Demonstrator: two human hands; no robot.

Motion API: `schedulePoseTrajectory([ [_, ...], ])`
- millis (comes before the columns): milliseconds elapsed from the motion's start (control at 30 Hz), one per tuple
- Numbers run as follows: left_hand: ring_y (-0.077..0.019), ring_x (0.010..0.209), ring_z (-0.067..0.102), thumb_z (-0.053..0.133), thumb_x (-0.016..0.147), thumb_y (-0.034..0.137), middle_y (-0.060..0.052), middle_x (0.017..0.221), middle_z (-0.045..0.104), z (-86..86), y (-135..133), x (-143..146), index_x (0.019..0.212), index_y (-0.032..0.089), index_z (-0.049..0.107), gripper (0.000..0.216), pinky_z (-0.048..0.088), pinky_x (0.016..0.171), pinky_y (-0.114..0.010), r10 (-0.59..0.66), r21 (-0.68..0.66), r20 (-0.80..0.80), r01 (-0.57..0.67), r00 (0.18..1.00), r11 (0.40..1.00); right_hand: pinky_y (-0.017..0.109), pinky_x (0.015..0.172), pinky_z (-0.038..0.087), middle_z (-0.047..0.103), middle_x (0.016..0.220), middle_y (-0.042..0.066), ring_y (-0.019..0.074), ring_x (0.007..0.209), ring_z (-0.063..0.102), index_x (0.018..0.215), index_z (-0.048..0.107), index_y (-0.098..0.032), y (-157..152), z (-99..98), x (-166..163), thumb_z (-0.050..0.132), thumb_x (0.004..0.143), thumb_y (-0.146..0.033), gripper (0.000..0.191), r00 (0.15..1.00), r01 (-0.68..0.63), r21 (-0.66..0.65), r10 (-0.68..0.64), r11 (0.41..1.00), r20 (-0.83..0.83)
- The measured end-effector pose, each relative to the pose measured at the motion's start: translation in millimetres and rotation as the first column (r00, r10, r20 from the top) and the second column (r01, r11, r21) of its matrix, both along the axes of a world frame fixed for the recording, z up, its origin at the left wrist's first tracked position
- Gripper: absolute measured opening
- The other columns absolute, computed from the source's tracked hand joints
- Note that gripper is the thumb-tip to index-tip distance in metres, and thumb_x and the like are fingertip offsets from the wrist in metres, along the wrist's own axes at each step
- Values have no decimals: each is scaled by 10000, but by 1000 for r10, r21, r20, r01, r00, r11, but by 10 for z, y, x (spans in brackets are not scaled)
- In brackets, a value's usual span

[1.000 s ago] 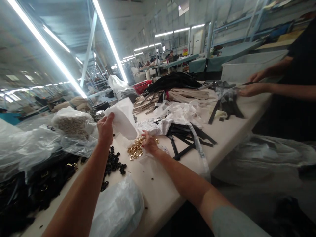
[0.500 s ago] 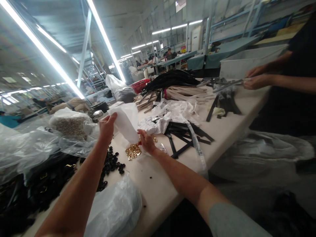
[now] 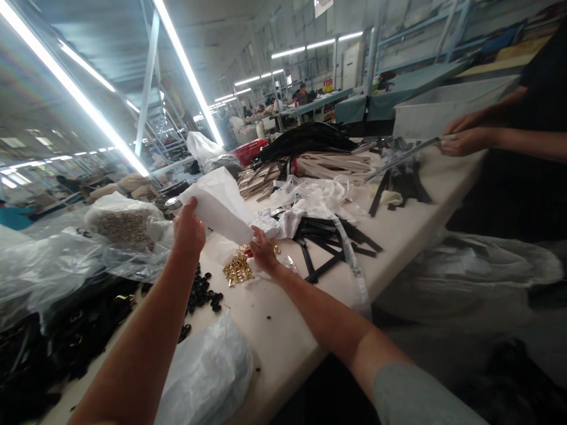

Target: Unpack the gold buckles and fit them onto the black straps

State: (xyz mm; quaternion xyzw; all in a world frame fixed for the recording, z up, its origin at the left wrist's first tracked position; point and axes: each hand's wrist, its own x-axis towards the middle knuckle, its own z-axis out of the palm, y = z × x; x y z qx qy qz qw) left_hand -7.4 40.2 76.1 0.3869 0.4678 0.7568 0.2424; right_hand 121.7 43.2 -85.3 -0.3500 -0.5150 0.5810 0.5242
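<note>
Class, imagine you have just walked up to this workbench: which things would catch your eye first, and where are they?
Most striking is the white bag, held up above the table between the left hand and the right hand. Just below it, a small heap of shiny gold metal pieces glints on the pale table, with scattered black buttons to its left.

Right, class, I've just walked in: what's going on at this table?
A person holds a white bag up between both hands: the left hand grips its upper edge, the right hand its lower end, just above a heap of gold metal fittings on the table. Across it, a co-worker's hands handle black strips.
</note>
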Motion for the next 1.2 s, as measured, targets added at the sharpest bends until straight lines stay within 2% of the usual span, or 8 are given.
schedulePoseTrajectory([
  [100, -224, 1036, 650, 698, 722, 295, -81, 933, 703, 6, 17, 7, 860, 194, 669, 173, 562, 867, -305, -12, 17, 104, 11, 994, 1000, 185, 542, 535, 625, 1285, 72, 67, 617, 662, 1369, 447, -235, -8, 62, 22, 502, 912, -238, 460, 992, -80, -84, 72, 993, -104],
  [233, -218, 1064, 646, 717, 709, 315, -87, 951, 709, -55, 37, 20, 852, 190, 664, 197, 547, 906, -292, -69, 60, 107, 63, 992, 996, 196, 579, 557, 696, 816, 1, 98, 587, 674, 1262, 507, -183, -51, 124, 44, 503, 951, -314, 337, 958, -156, -135, 117, 978, -260],
  [467, -216, 962, 656, 711, 750, 447, -87, 910, 696, -108, 60, 20, 865, 196, 656, 282, 555, 799, -291, 40, 44, 25, -42, 999, 998, 181, 446, 495, 609, 564, -40, 110, 450, 595, 985, 566, -160, -30, 162, 72, 593, 910, -365, 220, 931, -75, -290, -37, 954, -363],
  [633, -181, 707, 605, 727, 729, 545, -41, 726, 622, -140, -29, 48, 823, 187, 650, 378, 494, 597, -262, 48, -15, -54, -49, 997, 999, 216, 496, 546, 654, 641, 6, 128, 511, 631, 968, 585, -142, -39, 217, 117, 515, 978, -418, 285, 851, -311, -291, 129, 905, -509],
  [833, -101, 541, 438, 746, 647, 618, 37, 630, 510, -126, -139, 155, 756, 178, 594, 478, 367, 482, -226, 92, -25, -94, -95, 991, 995, 204, 578, 564, 722, 902, 44, 151, 755, 721, 1099, 587, -167, -119, 266, 167, 411, 1006, -281, 229, 706, -540, -226, 290, 811, -646],
  [1000, -86, 526, 382, 735, 623, 643, 63, 585, 439, -161, -115, 193, 679, 191, 523, 503, 330, 485, -223, 119, 19, -116, -118, 986, 993, 270, 698, 610, 690, 783, -1, 134, 685, 695, 1134, 550, -186, -123, 232, 151, 484, 872, -78, 292, 654, -575, -152, 340, 804, -676],
  [1100, -87, 538, 387, 736, 616, 624, 65, 595, 438, -227, -81, 189, 675, 194, 513, 488, 338, 508, -226, 110, 49, -80, -107, 991, 993, 272, 656, 613, 606, 659, -53, 99, 538, 604, 1086, 540, -184, -118, 190, 129, 594, 818, -99, 287, 709, -528, -177, 316, 831, -630],
  [1200, -88, 529, 373, 720, 644, 592, 64, 587, 439, -321, -63, 197, 669, 191, 517, 449, 326, 505, -235, 129, 32, -79, -127, 988, 991, 279, 646, 615, 654, 804, -29, 106, 612, 624, 1201, 546, -202, -156, 169, 115, 690, 753, -167, 472, 688, -568, -62, 432, 820, -583],
])
